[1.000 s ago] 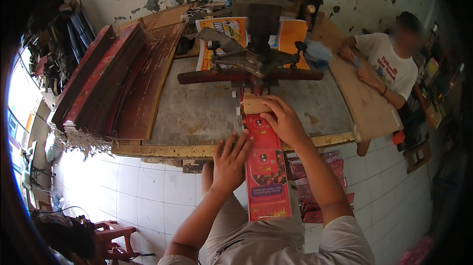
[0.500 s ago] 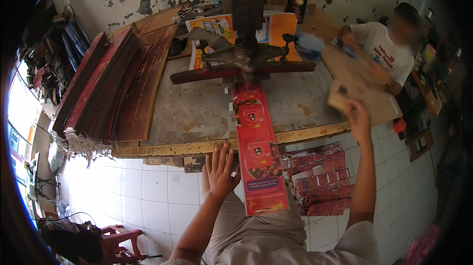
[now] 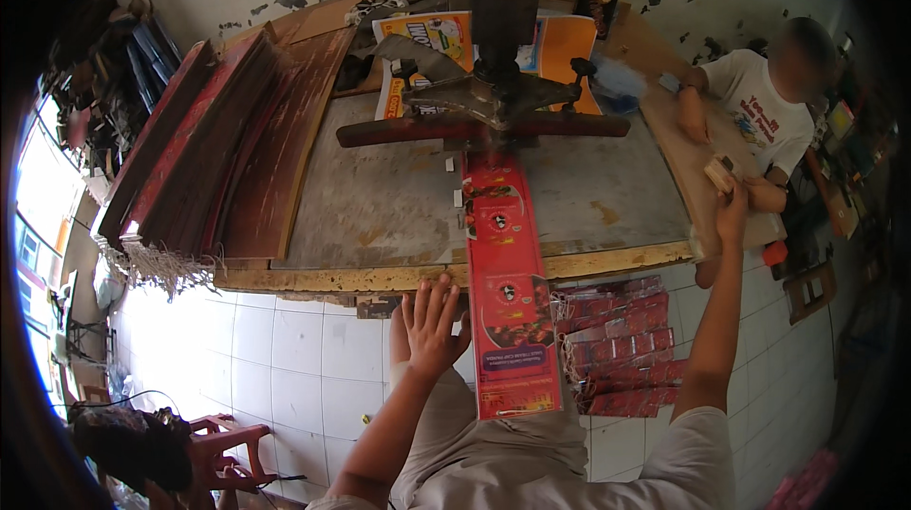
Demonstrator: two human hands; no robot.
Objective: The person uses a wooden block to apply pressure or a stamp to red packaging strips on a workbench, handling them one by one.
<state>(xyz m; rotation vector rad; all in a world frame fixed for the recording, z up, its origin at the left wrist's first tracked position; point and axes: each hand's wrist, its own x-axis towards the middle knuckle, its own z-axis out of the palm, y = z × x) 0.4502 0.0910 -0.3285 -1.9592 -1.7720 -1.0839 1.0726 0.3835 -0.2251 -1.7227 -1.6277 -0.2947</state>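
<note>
Right hand (image 3: 731,211) has reached farther out to the right worktop edge, arm straight, grip pinching a small tan cardboard block (image 3: 718,172). Left hand (image 3: 432,320) hardly moved, fingers spread flat at the worn wooden worktop (image 3: 380,278) rim, just beside the long glossy red printed card strip (image 3: 508,311) overhanging it.

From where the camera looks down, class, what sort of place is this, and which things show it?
Probably a small packaging or print-finishing workshop: a heavy metal press with a long bar handle stands on a worn wooden-edged workbench, a long red printed cardboard strip runs from it, and bundled red printed cartons lie on the tiled floor.
</note>
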